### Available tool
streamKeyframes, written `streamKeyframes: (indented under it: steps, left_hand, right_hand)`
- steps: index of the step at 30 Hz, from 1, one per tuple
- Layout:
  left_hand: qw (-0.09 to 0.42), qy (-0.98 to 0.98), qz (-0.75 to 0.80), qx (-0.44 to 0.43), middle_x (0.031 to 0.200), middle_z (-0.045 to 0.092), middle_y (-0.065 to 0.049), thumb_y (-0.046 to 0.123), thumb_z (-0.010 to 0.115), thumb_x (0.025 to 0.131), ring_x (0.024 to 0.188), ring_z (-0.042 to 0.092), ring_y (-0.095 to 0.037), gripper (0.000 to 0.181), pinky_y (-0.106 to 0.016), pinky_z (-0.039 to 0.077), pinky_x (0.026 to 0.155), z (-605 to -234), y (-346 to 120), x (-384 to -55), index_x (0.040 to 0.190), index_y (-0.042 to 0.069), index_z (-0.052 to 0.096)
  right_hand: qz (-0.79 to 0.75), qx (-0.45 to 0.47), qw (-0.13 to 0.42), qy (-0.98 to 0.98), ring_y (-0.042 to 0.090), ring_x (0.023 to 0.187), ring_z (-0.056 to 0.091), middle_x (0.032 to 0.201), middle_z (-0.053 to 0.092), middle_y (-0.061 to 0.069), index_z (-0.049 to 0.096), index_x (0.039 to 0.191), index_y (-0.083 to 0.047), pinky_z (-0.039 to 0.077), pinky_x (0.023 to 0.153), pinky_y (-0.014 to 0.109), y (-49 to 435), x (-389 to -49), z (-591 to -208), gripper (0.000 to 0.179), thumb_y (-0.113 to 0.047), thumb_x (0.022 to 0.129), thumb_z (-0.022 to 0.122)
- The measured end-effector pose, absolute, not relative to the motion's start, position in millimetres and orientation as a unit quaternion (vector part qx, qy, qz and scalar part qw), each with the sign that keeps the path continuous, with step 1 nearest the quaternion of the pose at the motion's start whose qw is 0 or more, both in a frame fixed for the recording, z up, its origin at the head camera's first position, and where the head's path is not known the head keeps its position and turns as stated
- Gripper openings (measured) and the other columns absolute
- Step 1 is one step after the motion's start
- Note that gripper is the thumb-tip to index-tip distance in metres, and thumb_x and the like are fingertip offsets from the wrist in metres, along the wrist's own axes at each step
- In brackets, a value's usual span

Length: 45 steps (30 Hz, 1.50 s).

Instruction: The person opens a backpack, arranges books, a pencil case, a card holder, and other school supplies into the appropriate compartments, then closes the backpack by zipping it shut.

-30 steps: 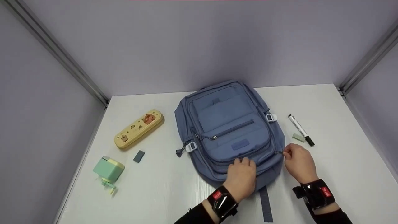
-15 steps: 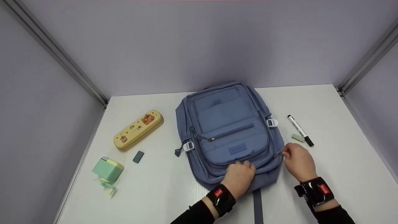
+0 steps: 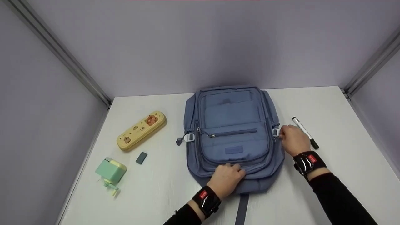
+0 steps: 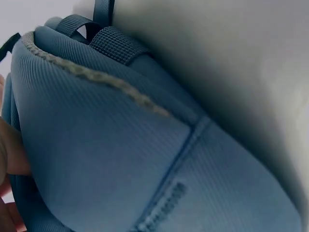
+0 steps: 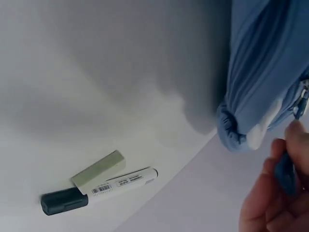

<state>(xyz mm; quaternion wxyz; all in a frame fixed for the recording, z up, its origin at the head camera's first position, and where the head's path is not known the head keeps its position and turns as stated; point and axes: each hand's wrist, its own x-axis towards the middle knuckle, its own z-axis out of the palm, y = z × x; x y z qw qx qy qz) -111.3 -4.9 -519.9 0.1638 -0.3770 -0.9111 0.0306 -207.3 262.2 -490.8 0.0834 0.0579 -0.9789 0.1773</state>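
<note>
A blue backpack [image 3: 232, 114] lies front up on the white table. My left hand [image 3: 226, 179] grips the fabric at its lower front edge; in the left wrist view only a few fingers [image 4: 14, 150] show at the left, beside the bag's underside. At the backpack's right side, near the white buckle [image 3: 275, 132], is my right hand [image 3: 295, 140]. In the right wrist view its thumb and finger pinch a zipper pull [image 5: 300, 102], and the dark blue end of the pull [image 5: 286, 176] hangs within the curled fingers.
A black-capped white marker [image 3: 303, 129] lies right of my right hand, with a pale green eraser [image 5: 99, 171] against it. On the left lie a yellow pencil case [image 3: 141, 130], a dark eraser [image 3: 141, 157] and a green crank sharpener [image 3: 111, 172]. Grey walls enclose the table.
My right hand has moved up the backpack's right side with the zipper pull. The backpack has turned clockwise to sit straighter, and my left hand has shifted left with its lower edge.
</note>
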Motion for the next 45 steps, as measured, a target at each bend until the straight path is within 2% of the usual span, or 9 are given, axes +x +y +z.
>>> streamKeyframes:
  steps: [10, 17, 22, 26, 28, 33, 36, 40, 45]
  left_hand:
    - [0.159, -0.914, 0.016, -0.374, 0.076, 0.065, 0.008, 0.016, 0.068, 0.083, 0.057, 0.056, -0.012, 0.007, -0.025, 0.040, 0.042, -521, -16, -114, 0.082, 0.023, 0.068]
    - [0.159, -0.914, 0.013, -0.373, 0.079, 0.066, 0.010, 0.016, 0.068, 0.084, 0.058, 0.058, -0.011, 0.009, -0.025, 0.040, 0.042, -521, -19, -112, 0.083, 0.025, 0.069]
    - [0.159, -0.915, 0.015, -0.371, 0.077, 0.064, 0.009, 0.014, 0.068, 0.085, 0.059, 0.057, -0.009, 0.009, -0.024, 0.041, 0.042, -522, -24, -111, 0.082, 0.023, 0.066]
    - [0.175, -0.911, -0.006, -0.374, 0.077, 0.064, 0.009, 0.012, 0.068, 0.082, 0.062, 0.058, -0.009, 0.011, -0.023, 0.044, 0.045, -523, -33, -111, 0.082, 0.022, 0.065]
    - [0.185, -0.907, -0.021, -0.377, 0.079, 0.065, 0.009, 0.013, 0.068, 0.083, 0.065, 0.059, -0.010, 0.010, -0.023, 0.046, 0.048, -524, -39, -111, 0.085, 0.022, 0.067]
    - [0.178, -0.900, -0.094, -0.387, 0.091, 0.070, 0.008, 0.025, 0.069, 0.090, 0.082, 0.066, -0.010, 0.011, -0.023, 0.055, 0.068, -520, -58, -110, 0.099, 0.020, 0.071]
    - [0.180, -0.899, -0.127, -0.377, 0.096, 0.071, 0.007, 0.029, 0.069, 0.091, 0.087, 0.066, -0.010, 0.017, -0.023, 0.056, 0.076, -516, -73, -109, 0.104, 0.018, 0.072]
    - [0.221, -0.902, -0.136, -0.345, 0.092, 0.070, 0.006, 0.022, 0.073, 0.088, 0.082, 0.065, -0.010, 0.013, -0.023, 0.055, 0.070, -517, -96, -108, 0.099, 0.016, 0.071]
    - [0.257, -0.901, -0.150, -0.316, 0.089, 0.068, 0.005, 0.012, 0.076, 0.082, 0.079, 0.064, -0.010, 0.015, -0.022, 0.054, 0.068, -525, -117, -105, 0.096, 0.014, 0.070]
  right_hand:
    - [0.134, 0.060, 0.085, -0.986, 0.047, 0.079, 0.064, 0.085, 0.063, 0.027, 0.063, 0.085, 0.007, 0.052, 0.063, 0.058, 249, -265, -481, 0.005, 0.003, 0.083, 0.061]
    - [0.134, 0.020, 0.088, -0.987, 0.051, 0.082, 0.063, 0.091, 0.061, 0.035, 0.063, 0.091, 0.014, 0.053, 0.064, 0.061, 240, -277, -479, 0.015, 0.007, 0.080, 0.056]
    - [0.138, 0.040, 0.098, -0.985, 0.052, 0.082, 0.062, 0.093, 0.061, 0.035, 0.063, 0.093, 0.013, 0.053, 0.064, 0.061, 237, -263, -480, 0.016, 0.004, 0.082, 0.056]
    - [0.142, 0.092, 0.127, -0.977, 0.052, 0.091, 0.061, 0.102, 0.063, 0.034, 0.067, 0.098, 0.011, 0.052, 0.073, 0.063, 224, -238, -476, 0.019, -0.003, 0.085, 0.063]
    - [0.146, 0.138, 0.124, -0.972, 0.049, 0.097, 0.062, 0.108, 0.065, 0.030, 0.069, 0.100, 0.007, 0.052, 0.080, 0.062, 213, -222, -473, 0.020, -0.007, 0.085, 0.068]
    - [0.152, 0.283, 0.084, -0.943, 0.038, 0.102, 0.065, 0.110, 0.067, 0.019, 0.070, 0.101, -0.004, 0.053, 0.088, 0.054, 195, -177, -476, 0.025, -0.016, 0.081, 0.078]
    - [0.142, 0.335, 0.098, -0.926, 0.034, 0.102, 0.065, 0.111, 0.067, 0.016, 0.070, 0.103, -0.009, 0.054, 0.087, 0.052, 194, -156, -482, 0.033, -0.019, 0.076, 0.084]
    - [0.126, 0.348, 0.144, -0.918, 0.030, 0.101, 0.064, 0.108, 0.066, 0.011, 0.068, 0.108, -0.010, 0.054, 0.083, 0.049, 197, -142, -493, 0.041, -0.017, 0.071, 0.086]
    - [0.106, 0.340, 0.188, -0.915, 0.029, 0.096, 0.065, 0.104, 0.066, 0.009, 0.069, 0.108, -0.006, 0.055, 0.079, 0.044, 203, -145, -505, 0.047, -0.014, 0.067, 0.089]
